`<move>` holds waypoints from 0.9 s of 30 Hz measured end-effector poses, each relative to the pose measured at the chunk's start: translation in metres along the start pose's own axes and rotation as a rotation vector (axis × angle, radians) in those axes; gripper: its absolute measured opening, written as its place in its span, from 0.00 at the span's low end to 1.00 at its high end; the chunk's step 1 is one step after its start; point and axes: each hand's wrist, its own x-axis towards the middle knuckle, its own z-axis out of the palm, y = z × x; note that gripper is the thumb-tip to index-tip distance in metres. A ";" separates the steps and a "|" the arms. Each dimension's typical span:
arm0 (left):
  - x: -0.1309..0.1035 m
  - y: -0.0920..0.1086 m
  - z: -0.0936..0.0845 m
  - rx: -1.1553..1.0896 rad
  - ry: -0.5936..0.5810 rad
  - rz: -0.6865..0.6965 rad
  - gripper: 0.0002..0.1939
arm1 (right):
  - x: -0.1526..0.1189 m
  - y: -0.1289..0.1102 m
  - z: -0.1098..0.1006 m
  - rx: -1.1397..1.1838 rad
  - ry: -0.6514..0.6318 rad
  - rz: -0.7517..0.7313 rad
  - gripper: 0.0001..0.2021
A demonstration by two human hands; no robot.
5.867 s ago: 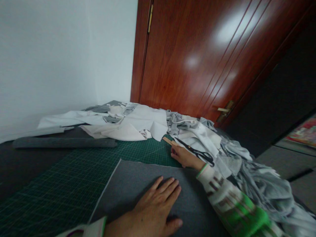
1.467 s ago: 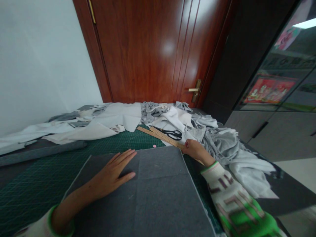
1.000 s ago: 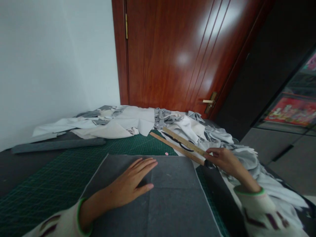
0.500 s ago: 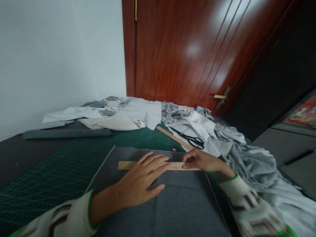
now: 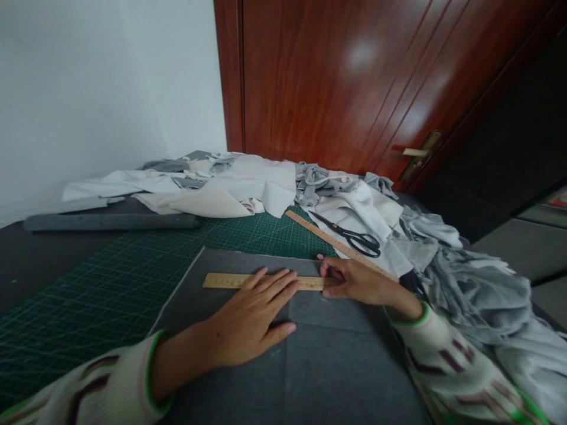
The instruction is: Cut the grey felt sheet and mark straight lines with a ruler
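Left hand (image 5: 252,321) lies palm down, fingers extended, thumb spread; right hand (image 5: 352,280) pinches, thumb below curled fingers; both forearms (image 5: 183,357) angle inward.

A hand could pass over the open green mat (image 5: 146,262) between the grey cloth (image 5: 345,354) and the dark roll (image 5: 110,222), but the left sleeve (image 5: 110,378) bars the near side, while the ruler (image 5: 310,225) beside the scissors (image 5: 339,231) and the heaped scraps (image 5: 478,289) crowd the right.

This looks like a room in a home given over to cloth work: panelled door (image 5: 310,77), and on the dark tabletop (image 5: 39,260) a gridded cutting mat (image 5: 97,295), wooden ruler (image 5: 225,281), scissors (image 5: 342,231), fabric offcuts (image 5: 259,177).
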 end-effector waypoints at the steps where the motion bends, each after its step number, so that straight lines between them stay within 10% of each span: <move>1: 0.000 0.000 0.000 0.005 0.000 0.001 0.30 | -0.001 0.000 0.001 -0.032 0.014 0.002 0.10; 27: 0.001 0.001 0.000 0.239 0.080 -0.088 0.33 | 0.010 -0.010 0.023 -0.159 0.316 0.012 0.06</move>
